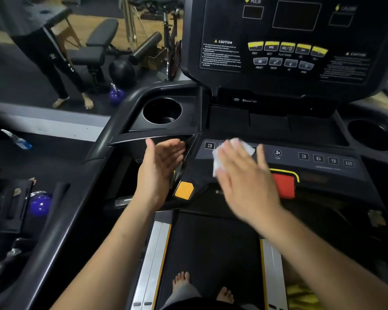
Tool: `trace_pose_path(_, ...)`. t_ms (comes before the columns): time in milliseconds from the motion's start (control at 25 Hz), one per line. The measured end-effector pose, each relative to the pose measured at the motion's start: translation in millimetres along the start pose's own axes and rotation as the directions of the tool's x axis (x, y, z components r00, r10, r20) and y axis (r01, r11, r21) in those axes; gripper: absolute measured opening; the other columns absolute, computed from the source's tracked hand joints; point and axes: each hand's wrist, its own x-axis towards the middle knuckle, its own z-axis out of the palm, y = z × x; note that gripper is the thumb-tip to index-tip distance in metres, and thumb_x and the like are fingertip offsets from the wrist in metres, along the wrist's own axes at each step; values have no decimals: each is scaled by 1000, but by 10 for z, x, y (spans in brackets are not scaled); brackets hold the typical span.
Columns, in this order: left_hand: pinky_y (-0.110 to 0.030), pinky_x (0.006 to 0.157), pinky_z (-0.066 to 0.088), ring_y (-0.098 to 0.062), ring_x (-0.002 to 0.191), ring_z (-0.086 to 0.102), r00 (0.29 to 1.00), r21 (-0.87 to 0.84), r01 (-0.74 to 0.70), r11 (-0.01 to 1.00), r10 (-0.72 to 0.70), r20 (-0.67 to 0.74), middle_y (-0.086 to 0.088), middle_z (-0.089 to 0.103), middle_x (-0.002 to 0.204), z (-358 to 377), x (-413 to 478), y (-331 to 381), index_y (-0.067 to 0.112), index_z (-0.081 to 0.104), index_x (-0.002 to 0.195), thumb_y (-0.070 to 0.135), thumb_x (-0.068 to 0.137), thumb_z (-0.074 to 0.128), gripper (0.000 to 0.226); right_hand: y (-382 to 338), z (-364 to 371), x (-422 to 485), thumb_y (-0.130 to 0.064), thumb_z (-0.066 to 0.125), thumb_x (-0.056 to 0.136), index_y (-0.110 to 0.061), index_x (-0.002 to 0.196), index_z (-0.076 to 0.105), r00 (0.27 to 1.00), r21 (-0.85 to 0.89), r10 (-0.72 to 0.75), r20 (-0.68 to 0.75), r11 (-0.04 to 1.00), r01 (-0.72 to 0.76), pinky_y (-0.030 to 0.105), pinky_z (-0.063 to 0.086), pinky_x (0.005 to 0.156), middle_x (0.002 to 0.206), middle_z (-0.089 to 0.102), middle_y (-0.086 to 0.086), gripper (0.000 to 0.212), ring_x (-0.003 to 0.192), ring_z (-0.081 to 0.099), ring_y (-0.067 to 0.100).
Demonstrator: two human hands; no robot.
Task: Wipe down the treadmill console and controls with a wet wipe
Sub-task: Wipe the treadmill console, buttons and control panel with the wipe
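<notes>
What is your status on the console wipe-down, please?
Right hand flat on wipe, on the button strip. Left hand open, empty. Red button close beside right hand.

Bare forearms (pixel 112 242), bare feet (pixel 181 280), grey trousers (pixel 182 295)

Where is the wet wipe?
In the head view, the wet wipe lies under the right hand on the lower button panel, left of the fan button.
</notes>
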Motion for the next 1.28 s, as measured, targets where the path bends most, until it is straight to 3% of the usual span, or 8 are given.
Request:
trace_pose_path(200,-35,103,46,-24,118,64,1000,16,-13,1000,13,16,-16,69,122,-22,-15,-1,5,64,115,53,103,19,67,-591,98,-343,-45,29,98,-12,147,39,952,66,-292,91,956,287,57,15,115,156,34,4,60,147,21,20)
trace_pose_path(440,-38,105,46,-25,117,64,1000,1,-3,1000,3,31,-17,69,121,-5,-32,11,3,64,114,52,104,18,67,-346,30,178,-53,17,98,-16,151,28,995,7,-43,92,999,43,59,5,117,160,23,0,66,149,11,15)
trace_pose_path(680,-38,107,44,-22,118,64,1000,-6,-9,1000,9,26,-15,69,121,-34,-21,5,4,64,115,51,105,16,68,-490,57,-301,-55,31,97,-12,151,31,930,52,-343,132,940,339,56,14,117,159,25,4,69,149,13,19)
trace_pose_path(800,-38,107,45,-24,117,64,1000,-1,5,1000,-5,28,-16,69,120,-41,-32,-4,2,63,116,50,105,18,67,-412,58,241,-58,19,96,-15,150,32,951,-59,-269,150,958,280,61,9,116,160,24,2,70,149,13,18)
trace_pose_path(920,-39,107,45,-23,117,64,1000,34,-5,999,4,24,-15,70,120,-12,-39,-1,2,64,114,48,105,19,66,-209,42,457,-53,19,97,-18,144,44,981,-1,-181,76,983,181,60,8,117,155,36,-1,63,147,21,18)
trace_pose_path(1040,-39,106,46,-23,116,65,1000,34,-16,999,16,-5,-15,71,117,-10,-35,4,5,66,109,46,106,20,62,-341,54,119,-51,35,95,-16,132,57,925,86,-379,32,923,375,61,16,115,145,49,2,56,143,31,24)
trace_pose_path(1120,-37,103,47,-21,113,66,998,41,-53,998,54,-28,-12,72,113,-35,-30,-5,8,67,106,45,106,22,59,-500,80,-2,-53,39,94,-17,124,61,855,93,-507,111,862,499,61,15,114,137,54,3,52,142,33,24)
trace_pose_path(1280,-35,99,49,-18,109,68,997,117,-67,991,72,-36,-7,74,109,-59,-73,-15,11,69,105,42,107,25,54,-357,14,491,-56,23,96,-24,134,53,945,-44,-295,144,952,304,63,7,115,145,47,-2,59,144,27,17)
